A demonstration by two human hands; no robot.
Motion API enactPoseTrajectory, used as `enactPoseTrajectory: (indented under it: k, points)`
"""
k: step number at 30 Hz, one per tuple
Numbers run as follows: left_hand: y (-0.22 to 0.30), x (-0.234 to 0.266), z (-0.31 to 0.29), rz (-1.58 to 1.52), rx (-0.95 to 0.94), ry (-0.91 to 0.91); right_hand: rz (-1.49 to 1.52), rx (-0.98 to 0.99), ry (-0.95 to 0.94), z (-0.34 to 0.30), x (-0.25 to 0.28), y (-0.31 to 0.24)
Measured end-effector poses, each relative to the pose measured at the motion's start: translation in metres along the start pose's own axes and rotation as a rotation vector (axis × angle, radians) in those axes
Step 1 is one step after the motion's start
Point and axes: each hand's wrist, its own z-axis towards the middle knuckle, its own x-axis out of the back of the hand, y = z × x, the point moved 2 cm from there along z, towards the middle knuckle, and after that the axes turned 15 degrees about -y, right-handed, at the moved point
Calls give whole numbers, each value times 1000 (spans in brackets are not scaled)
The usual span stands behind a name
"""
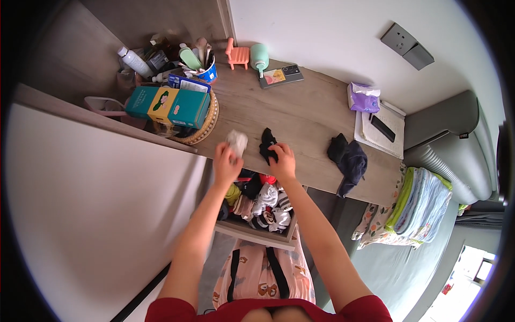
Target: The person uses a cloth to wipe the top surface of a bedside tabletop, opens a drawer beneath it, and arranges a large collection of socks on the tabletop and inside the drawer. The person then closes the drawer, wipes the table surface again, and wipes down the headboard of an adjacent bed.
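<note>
My left hand (227, 165), slightly blurred, has its fingers closed on a bunched off-white sock (236, 141) at the near part of the wooden desktop (300, 112). To its right, my right hand (283, 163) pinches a small black sock (266, 140) against the same surface. Just below both hands, a drawer (253, 239) is pulled out from under the desktop. It holds several rolled or bunched socks (264, 198) in white, black, yellow-green, pink and red. Farther right on the desktop lie crumpled dark navy and black cloth pieces (352, 162).
At left stand a teal box (169, 107) on a beaded round tray and a blue cup of tubes (208, 72). Along the wall are a coral mini chair (238, 56), a mint bottle (259, 56), a phone (282, 76) and purple tissues (364, 97). Folded towels (421, 201) lie right.
</note>
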Motion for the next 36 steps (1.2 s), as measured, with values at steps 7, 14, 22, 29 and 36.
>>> enactPoseTrajectory:
  k: [7,14,22,29,36]
  points:
    - [6,-23,-134,111,208,-149,182,9,153,-111,-8,-13]
    - [7,-56,-110,607,379,-482,121,-192,184,-195,-19,-5]
    - [4,-48,-111,603,246,-501,-4,-219,-43,-204,-44,0]
    - [12,-16,-134,325,115,-567,-562,-305,-246,-158,-76,25]
    - [36,25,-194,292,-269,-682,-87,-198,37,-168,-40,15]
